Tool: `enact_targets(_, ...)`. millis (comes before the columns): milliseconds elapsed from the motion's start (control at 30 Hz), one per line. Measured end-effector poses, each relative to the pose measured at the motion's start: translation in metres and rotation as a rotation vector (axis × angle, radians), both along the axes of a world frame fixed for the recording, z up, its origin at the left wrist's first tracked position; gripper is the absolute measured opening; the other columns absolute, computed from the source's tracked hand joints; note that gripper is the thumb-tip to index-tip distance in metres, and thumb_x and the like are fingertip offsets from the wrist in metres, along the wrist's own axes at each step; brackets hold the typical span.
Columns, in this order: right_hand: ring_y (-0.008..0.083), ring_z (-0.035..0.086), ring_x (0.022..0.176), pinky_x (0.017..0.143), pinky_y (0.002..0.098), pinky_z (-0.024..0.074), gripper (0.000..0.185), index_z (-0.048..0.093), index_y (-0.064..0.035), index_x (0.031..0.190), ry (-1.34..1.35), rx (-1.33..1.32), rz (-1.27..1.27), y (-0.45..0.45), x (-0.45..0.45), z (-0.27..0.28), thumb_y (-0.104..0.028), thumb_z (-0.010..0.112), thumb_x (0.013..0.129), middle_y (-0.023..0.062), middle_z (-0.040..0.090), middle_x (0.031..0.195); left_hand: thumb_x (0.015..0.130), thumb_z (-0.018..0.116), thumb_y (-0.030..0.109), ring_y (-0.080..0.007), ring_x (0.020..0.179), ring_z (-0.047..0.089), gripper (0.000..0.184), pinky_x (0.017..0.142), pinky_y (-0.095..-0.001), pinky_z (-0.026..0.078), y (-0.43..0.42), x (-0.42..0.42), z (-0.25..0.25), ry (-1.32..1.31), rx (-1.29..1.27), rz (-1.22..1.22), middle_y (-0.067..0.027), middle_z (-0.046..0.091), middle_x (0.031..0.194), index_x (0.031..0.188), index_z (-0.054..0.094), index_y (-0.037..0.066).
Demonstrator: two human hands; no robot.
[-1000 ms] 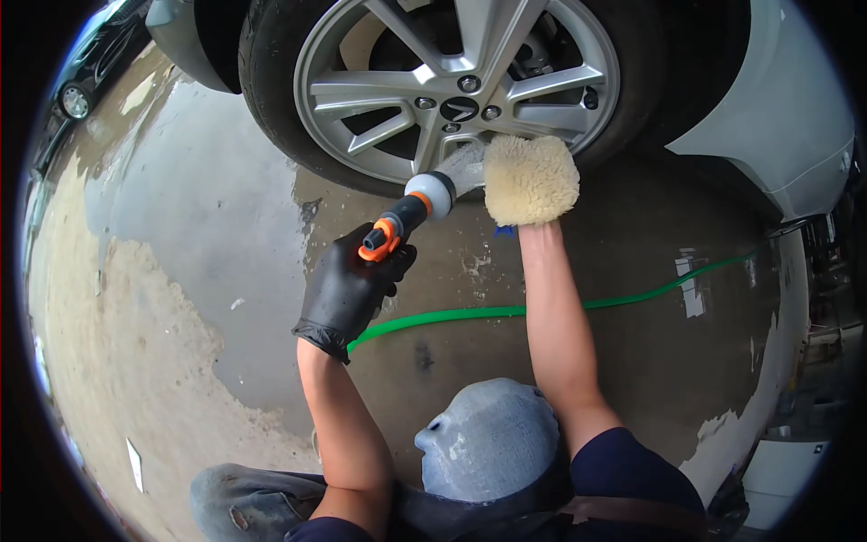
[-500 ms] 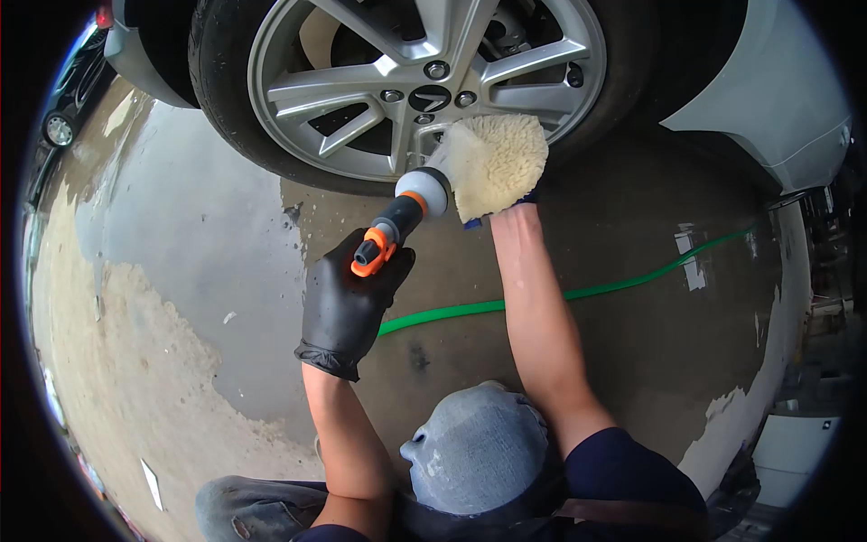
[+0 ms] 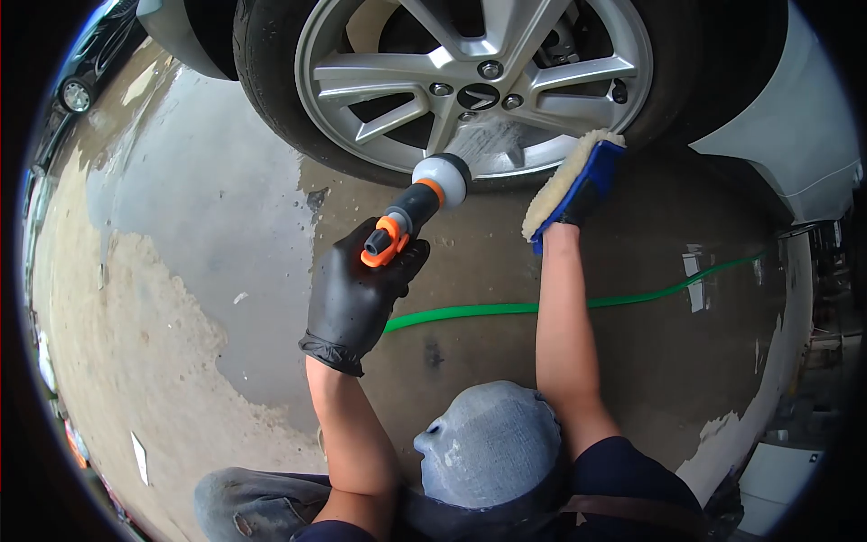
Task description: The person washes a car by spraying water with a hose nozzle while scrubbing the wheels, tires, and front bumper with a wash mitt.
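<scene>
Wet floor [image 3: 479,357] beneath left hand [image 3: 352,294] (around sprayer [image 3: 418,206])

We have the wheel [image 3: 479,97] at the far edge of the floor [image 3: 172,271], the nozzle [image 3: 420,203] before it in our left hand [image 3: 354,291], the mitt [image 3: 564,187] rightward on our right hand [image 3: 587,199], and the hose [image 3: 488,310] nearer us, reaching rightward.

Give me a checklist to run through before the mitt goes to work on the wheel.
- Spray nozzle gripped in the left hand: ok.
- Water landing on the lower part of the wheel: ok.
- Right hand inside the mitt: ok.
- Mitt's woolly side laid flat on the spokes: not ok, it is tilted edge-on.
- Visible stretch of green hose without kinks: ok.
- Mitt free of grit: cannot tell.
</scene>
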State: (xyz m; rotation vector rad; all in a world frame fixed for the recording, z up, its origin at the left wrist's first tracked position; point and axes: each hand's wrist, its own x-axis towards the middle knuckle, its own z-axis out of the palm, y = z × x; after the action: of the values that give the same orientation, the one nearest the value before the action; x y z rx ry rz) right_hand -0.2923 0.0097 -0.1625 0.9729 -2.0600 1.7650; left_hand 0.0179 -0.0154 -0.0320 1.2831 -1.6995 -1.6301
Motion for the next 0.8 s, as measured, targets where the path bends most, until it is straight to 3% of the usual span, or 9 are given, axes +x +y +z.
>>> enact_targets(67, 0.0275, 0.042, 0.147, 0.124, 0.0378, 0.0309, 0.049, 0.038, 0.0009, 0.153, 0.573, 0.644, -0.482, -0.02, -0.01, -0.02, -0.014, 0.048, 0.107, 0.0156, 0.045, 0.157, 0.091, 0.079, 0.022, -0.0114, 0.058, 0.06, 0.028, 0.056, -0.0308, 0.048, 0.002, 0.001, -0.003, 0.013, -0.023, -0.016, -0.0047, 0.065, 0.071, 0.107, 0.072, 0.0)
enact_targets(100, 0.0213, 0.048, 0.137, 0.119, 0.034, 0.0342, 0.04, 0.043, -0.0018, 0.147, 0.126, 0.116, -0.139, -0.036, -0.006, -0.027, -0.014, 0.045, 0.109, 0.0107, 0.052, 0.144, 0.091, 0.079, 0.022, -0.0114, 0.058, 0.06, 0.028, 0.056, -0.0308, 0.048, 0.002, 0.001, -0.005, 0.018, -0.038, -0.028, -0.0047, 0.065, 0.07, 0.107, 0.072, 0.0)
enact_targets(167, 0.016, 0.055, 0.123, 0.112, 0.0306, 0.0395, 0.028, 0.049, -0.0063, 0.137, -0.099, -0.085, 0.145, -0.064, -0.013, -0.062, -0.012, 0.042, 0.111, 0.0051, 0.06, 0.126, 0.091, 0.079, 0.022, -0.0117, 0.058, 0.06, 0.029, 0.057, -0.0309, 0.048, 0.003, -0.002, -0.007, 0.006, -0.042, -0.052, -0.0051, 0.065, 0.07, 0.107, 0.072, 0.0)
enact_targets(233, 0.0251, 0.059, 0.112, 0.103, 0.0368, 0.0437, 0.021, 0.058, -0.0051, 0.12, 0.553, 0.302, -0.002, -0.044, 0.043, 0.009, -0.014, 0.053, 0.102, 0.0103, 0.062, 0.115, 0.091, 0.079, 0.022, -0.012, 0.058, 0.06, 0.029, 0.057, -0.031, 0.048, 0.005, -0.006, -0.007, -0.012, -0.045, -0.077, -0.0054, 0.066, 0.07, 0.108, 0.072, 0.0)
enact_targets(300, 0.0341, 0.062, 0.102, 0.094, 0.043, 0.0478, 0.016, 0.066, -0.0039, 0.102, 0.683, 0.343, 0.038, -0.035, 0.051, 0.036, -0.017, 0.064, 0.093, 0.0156, 0.065, 0.104, 0.09, 0.08, 0.022, -0.0124, 0.058, 0.061, 0.03, 0.057, -0.0315, 0.048, 0.006, -0.008, -0.005, -0.022, -0.02, -0.07, -0.0062, 0.066, 0.07, 0.109, 0.072, 0.0)
enact_targets(433, 0.0312, 0.063, 0.105, 0.094, 0.0422, 0.0489, 0.014, 0.067, -0.003, 0.104, 0.172, 0.071, 0.015, -0.029, 0.011, -0.003, -0.013, 0.058, 0.099, 0.0143, 0.066, 0.106, 0.09, 0.074, 0.008, -0.0119, 0.067, 0.063, 0.02, 0.062, -0.0283, 0.053, 0.004, 0.002, 0.005, 0.004, -0.011, -0.081, -0.0036, 0.066, 0.079, 0.107, 0.071, -0.002)
enact_targets(500, 0.0307, 0.06, 0.113, 0.101, 0.0403, 0.0465, 0.019, 0.067, -0.0049, 0.113, 0.723, 0.585, -0.351, -0.039, 0.006, -0.007, -0.011, 0.059, 0.097, 0.0149, 0.065, 0.115, 0.09, 0.073, 0.008, -0.0119, 0.067, 0.063, 0.02, 0.062, -0.0282, 0.053, 0.003, 0.007, 0.002, 0.011, -0.004, -0.056, -0.0039, 0.067, 0.079, 0.108, 0.071, -0.002)
enact_targets(700, 0.0338, 0.051, 0.137, 0.123, 0.0456, 0.0329, 0.043, 0.06, -0.0049, 0.135, 0.57, 0.352, 0.194, -0.026, 0.041, 0.006, -0.02, 0.062, 0.094, 0.016, 0.06, 0.14, 0.092, 0.071, 0.008, -0.0114, 0.065, 0.063, 0.018, 0.06, -0.028, 0.051, 0.002, -0.008, 0.003, -0.053, 0.021, -0.078, -0.0034, 0.067, 0.078, 0.107, 0.071, -0.002)
enact_targets(800, 0.0294, 0.05, 0.139, 0.124, 0.0418, 0.0317, 0.046, 0.05, -0.002, 0.145, 0.618, 0.496, -0.105, -0.049, 0.031, 0.004, -0.018, 0.054, 0.101, 0.0149, 0.055, 0.147, 0.092, 0.072, 0.008, -0.0116, 0.065, 0.062, 0.02, 0.059, -0.0277, 0.051, 0.004, -0.006, -0.002, 0.026, -0.023, -0.08, -0.0029, 0.066, 0.076, 0.109, 0.072, -0.002)
